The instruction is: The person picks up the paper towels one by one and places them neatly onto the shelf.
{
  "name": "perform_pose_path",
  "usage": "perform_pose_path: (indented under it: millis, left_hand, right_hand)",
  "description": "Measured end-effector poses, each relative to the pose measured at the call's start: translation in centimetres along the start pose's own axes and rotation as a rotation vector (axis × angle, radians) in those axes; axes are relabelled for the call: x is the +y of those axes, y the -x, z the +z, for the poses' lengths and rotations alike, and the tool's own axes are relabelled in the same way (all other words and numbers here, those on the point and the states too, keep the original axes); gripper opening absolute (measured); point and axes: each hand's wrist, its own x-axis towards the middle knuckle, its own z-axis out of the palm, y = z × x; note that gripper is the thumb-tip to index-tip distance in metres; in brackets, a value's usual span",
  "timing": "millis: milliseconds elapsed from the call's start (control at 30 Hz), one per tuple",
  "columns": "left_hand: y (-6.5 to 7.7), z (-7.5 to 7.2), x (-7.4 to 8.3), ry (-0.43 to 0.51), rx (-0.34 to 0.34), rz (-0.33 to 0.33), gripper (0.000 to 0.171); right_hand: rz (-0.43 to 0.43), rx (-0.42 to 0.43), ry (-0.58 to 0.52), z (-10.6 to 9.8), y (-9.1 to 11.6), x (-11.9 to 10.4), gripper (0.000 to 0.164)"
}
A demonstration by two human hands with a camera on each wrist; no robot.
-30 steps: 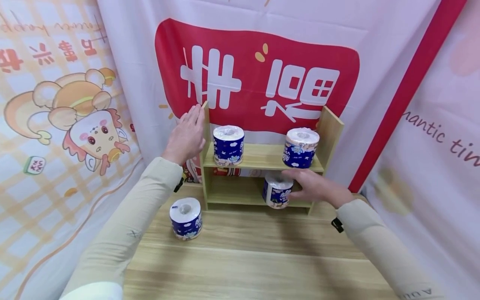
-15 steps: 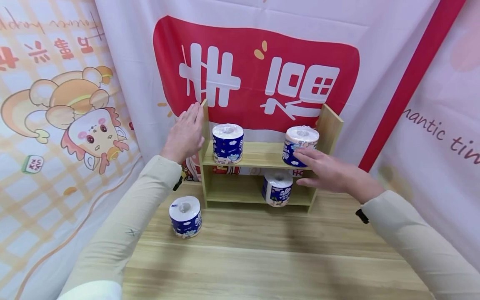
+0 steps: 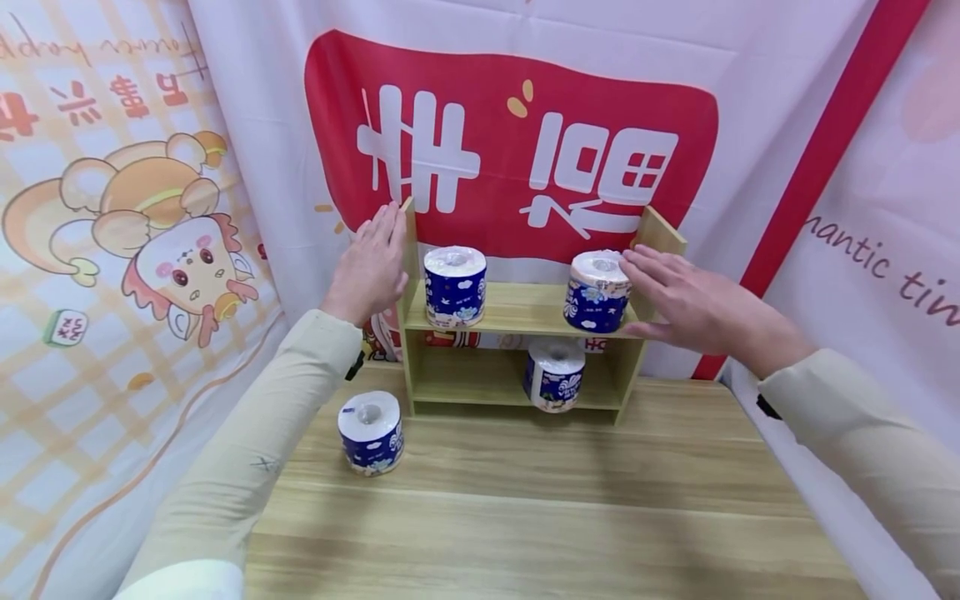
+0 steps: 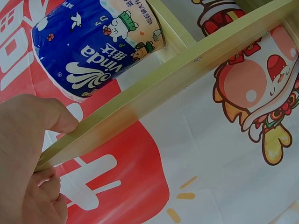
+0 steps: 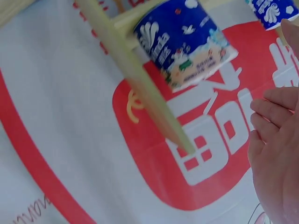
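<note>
A small two-tier wooden shelf stands against the cloth backdrop. My left hand grips its left side panel; in the left wrist view, thumb and curled fingers lie on opposite faces of the board. Two blue-wrapped toilet paper rolls, a left one and a right one, stand upright on the upper tier. Another roll is on the lower tier, near its right end. My right hand, fingers extended and holding nothing, hovers by the upper right roll and the right side panel.
One more toilet paper roll stands on the wooden table, in front and left of the shelf. Printed cloth hangs close on the left and right, with a red-patterned backdrop behind.
My right hand has let go of the lower-tier roll and moved up and right, to beside the upper right roll. My left hand stays on the side panel.
</note>
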Motion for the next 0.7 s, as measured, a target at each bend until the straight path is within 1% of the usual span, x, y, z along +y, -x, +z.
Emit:
perform_pose_path:
  millis: [133, 367, 500, 700]
  left_hand:
    - [0.1, -0.2, 0.0, -0.001, 0.001, -0.003, 0.087]
    - [0.1, -0.2, 0.0, -0.002, -0.006, -0.001, 0.088]
    - [0.1, 0.0, -0.1, 0.005, -0.001, -0.001, 0.089]
    - [0.0, 0.0, -0.1, -0.004, -0.008, -0.002, 0.089]
  right_hand:
    - [0.012, 0.002, 0.052, -0.9, -0.2, 1.0, 0.099]
    - [0.073, 0.004, 0.087, -1.9, -0.8, 3.1, 0.103]
    - [0.117, 0.044, 0.089, -1.6, -1.1, 4.2, 0.104]
    - [0.16, 0.113, 0.069, -0.4, -1.2, 5.2, 0.102]
